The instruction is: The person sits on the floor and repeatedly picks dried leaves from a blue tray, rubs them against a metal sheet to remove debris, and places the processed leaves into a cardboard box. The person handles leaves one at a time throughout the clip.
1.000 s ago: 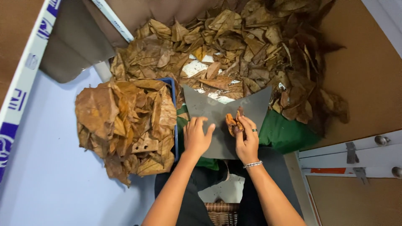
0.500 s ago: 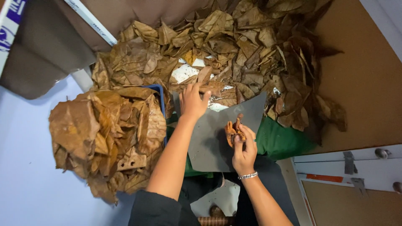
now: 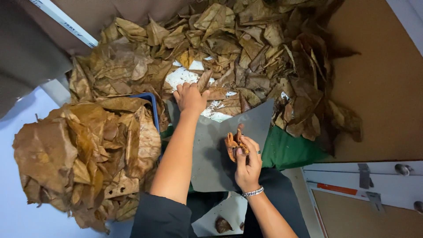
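nearest the body, right hand (image 3: pixel 246 161) pinches a small curled brown leaf piece (image 3: pixel 232 144) against the grey sheet (image 3: pixel 211 154) on the lap; best kept low and pressed so it doesn't crumble; beyond that grip, left hand (image 3: pixel 190 98) reaches with loosely bent fingers onto the loose dry leaves (image 3: pixel 246 57), holding nothing clearly; to its left a stacked leaf bundle (image 3: pixel 83 154) over a blue bin rim (image 3: pixel 152 105); pale floor (image 3: pixel 17 211), brown board (image 3: pixel 387 97) behind.

Single head-worn view, looking steeply down from above. Close range: forearms enter from the near edge, left hand (image 3: pixel 190 98) reaching far toward the loose dry leaves (image 3: pixel 246 57), right hand (image 3: pixel 247 161) nearer, over the grey sheet (image 3: pixel 211 150). Heaped leaf pile (image 3: pixel 83 154) at left, pale cabinet (image 3: pixel 365 185) at near right.
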